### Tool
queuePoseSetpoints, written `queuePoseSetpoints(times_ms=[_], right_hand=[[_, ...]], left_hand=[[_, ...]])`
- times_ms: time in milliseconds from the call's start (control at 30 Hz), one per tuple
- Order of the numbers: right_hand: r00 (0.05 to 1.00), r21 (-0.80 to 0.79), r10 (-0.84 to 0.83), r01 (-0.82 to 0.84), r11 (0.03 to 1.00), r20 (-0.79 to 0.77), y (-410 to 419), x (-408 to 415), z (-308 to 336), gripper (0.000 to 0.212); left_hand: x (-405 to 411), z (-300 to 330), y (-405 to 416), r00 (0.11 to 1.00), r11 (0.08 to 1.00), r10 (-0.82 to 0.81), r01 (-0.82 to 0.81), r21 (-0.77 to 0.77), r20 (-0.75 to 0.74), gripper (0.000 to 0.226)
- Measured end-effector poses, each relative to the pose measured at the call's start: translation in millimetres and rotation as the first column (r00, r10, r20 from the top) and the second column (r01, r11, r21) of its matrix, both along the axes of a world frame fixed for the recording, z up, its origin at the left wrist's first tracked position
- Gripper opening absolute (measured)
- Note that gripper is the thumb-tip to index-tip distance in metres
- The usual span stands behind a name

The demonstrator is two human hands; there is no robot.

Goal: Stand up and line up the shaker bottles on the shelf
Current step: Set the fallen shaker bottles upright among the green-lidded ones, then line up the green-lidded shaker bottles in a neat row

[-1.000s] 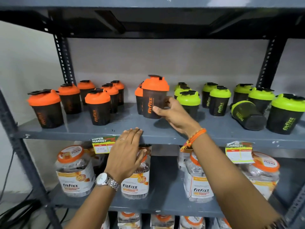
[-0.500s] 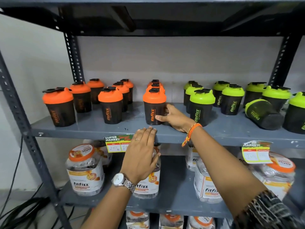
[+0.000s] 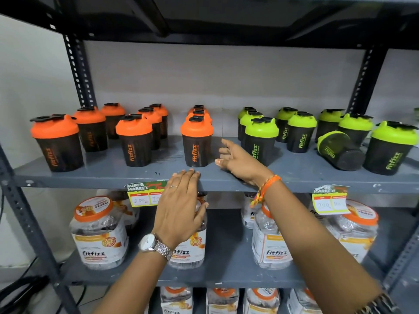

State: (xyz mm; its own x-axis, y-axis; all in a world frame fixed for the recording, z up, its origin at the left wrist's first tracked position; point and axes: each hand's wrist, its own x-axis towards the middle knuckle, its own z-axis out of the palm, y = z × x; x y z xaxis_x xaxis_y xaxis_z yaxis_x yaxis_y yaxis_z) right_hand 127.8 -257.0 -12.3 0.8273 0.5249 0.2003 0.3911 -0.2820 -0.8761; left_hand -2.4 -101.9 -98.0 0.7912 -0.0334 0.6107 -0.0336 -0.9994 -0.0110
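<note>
Shaker shelf, grey metal, middle tier of the rack. Orange-lidded shakers stand toward the left end in short files running front to back; green-lidded ones fill the right half the same way.

Right hand: fingers spread apart, empty, hovering just beside the front orange shaker near the middle of the front edge, not touching it. That bottle stands upright, label forward, heading a file of three, so it reads as placed and released.

Left hand: flat, fingers together, tips resting on the shelf's front edge, holding nothing; likely bracing.

One green-lidded shaker lies on its side toward the right end, lid facing forward-left, wedged between upright green bottles. Judged the remaining job: stand it up and slot it into a file.

Lower shelf: Fitfizz jars; price tags clipped along the front edge.
</note>
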Motion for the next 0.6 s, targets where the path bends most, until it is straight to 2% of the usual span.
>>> queuePoseSetpoints(times_ms=[100, 167, 267, 300, 367, 433, 467, 533, 600], right_hand=[[0.996, 0.009, -0.006, 0.006, 1.0, 0.089, -36, -15, 0, 0.075], [0.992, 0.078, -0.028, 0.019, 0.997, 0.123, -65, -24, 5, 0.068], [0.963, 0.265, -0.228, 0.185, 0.946, 0.143, -117, -25, 21, 0.047], [0.91, 0.293, -0.368, 0.305, 0.906, 0.191, -137, -21, 27, 0.039], [0.701, 0.299, -0.638, 0.564, 0.77, 0.32, -174, -12, 37, 0.03], [0.499, 0.25, -0.749, 0.732, 0.633, 0.435, -208, -2, 44, 0.034], [0.437, 0.188, -0.756, 0.793, 0.58, 0.487, -222, 4, 46, 0.039], [0.389, 0.033, -0.717, 0.867, 0.497, 0.578, -239, 17, 47, 0.048], [0.39, -0.077, -0.686, 0.895, 0.44, 0.615, -247, 26, 45, 0.052]], left_hand=[[4, 0, -15, 0.999, 0.998, 0.014, -0.011, -0.062, 0.05, 0.065], [9, -1, -30, 0.998, 0.998, -0.007, 0.01, -0.066, 0.054, 0.064], [21, -1, -62, 0.997, 0.997, -0.057, 0.06, -0.043, 0.056, 0.065], [26, -1, -73, 0.996, 0.997, -0.071, 0.074, -0.035, 0.061, 0.064], [35, -1, -89, 0.994, 0.996, -0.089, 0.091, -0.02, 0.057, 0.064], [42, -1, -101, 0.995, 0.997, -0.08, 0.081, -0.017, 0.051, 0.064], [45, -2, -106, 0.996, 0.997, -0.068, 0.07, -0.023, 0.055, 0.064], [49, -6, -109, 0.995, 0.998, -0.052, 0.055, -0.036, 0.08, 0.062], [52, -9, -109, 0.992, 0.998, -0.051, 0.055, -0.029, 0.117, 0.059]])
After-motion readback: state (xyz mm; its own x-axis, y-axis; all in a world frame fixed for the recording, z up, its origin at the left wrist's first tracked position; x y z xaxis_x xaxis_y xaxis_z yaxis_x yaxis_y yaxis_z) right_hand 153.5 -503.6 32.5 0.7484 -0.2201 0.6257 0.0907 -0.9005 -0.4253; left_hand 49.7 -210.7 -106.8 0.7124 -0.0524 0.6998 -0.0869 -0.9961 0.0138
